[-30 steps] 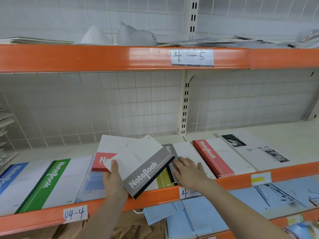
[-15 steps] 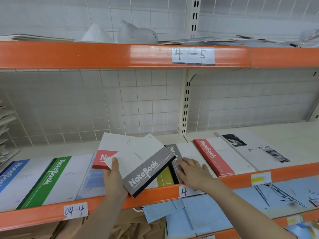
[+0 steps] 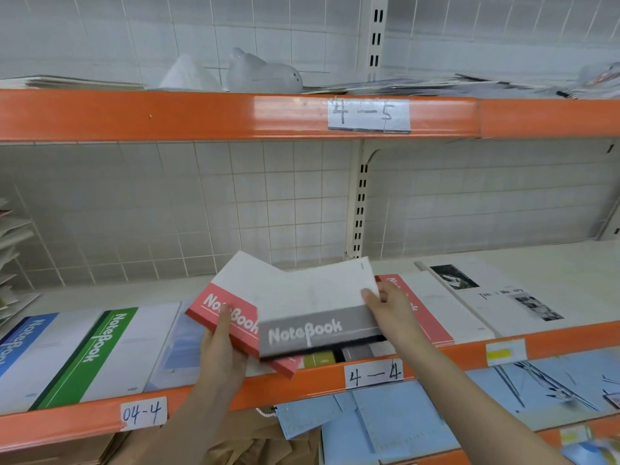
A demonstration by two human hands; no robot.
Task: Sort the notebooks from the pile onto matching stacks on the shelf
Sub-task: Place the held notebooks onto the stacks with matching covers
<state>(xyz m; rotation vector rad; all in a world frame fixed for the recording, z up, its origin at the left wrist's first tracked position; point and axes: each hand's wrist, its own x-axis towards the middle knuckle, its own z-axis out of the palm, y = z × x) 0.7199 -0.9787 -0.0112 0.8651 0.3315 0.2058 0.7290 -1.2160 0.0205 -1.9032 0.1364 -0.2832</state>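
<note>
My left hand grips a red-banded notebook from below, thumb on its red band. My right hand grips the right end of a grey-banded notebook, which lies across the red one above the shelf's front. Under them lie pile notebooks on the shelf, an olive-banded one partly hidden. A red-banded stack lies to the right of my right hand. A green-banded stack and a blue-banded stack lie to the left.
The orange shelf edge carries labels 04-4 and 4-4. A white booklet with black photos lies at the right. The shelf above holds papers and a pale figure. Blue sheets lie on the shelf below.
My right hand left the pile on the shelf and took hold of the grey-banded notebook's right end. That notebook has turned level and shifted right off the red one, which my left hand keeps.
</note>
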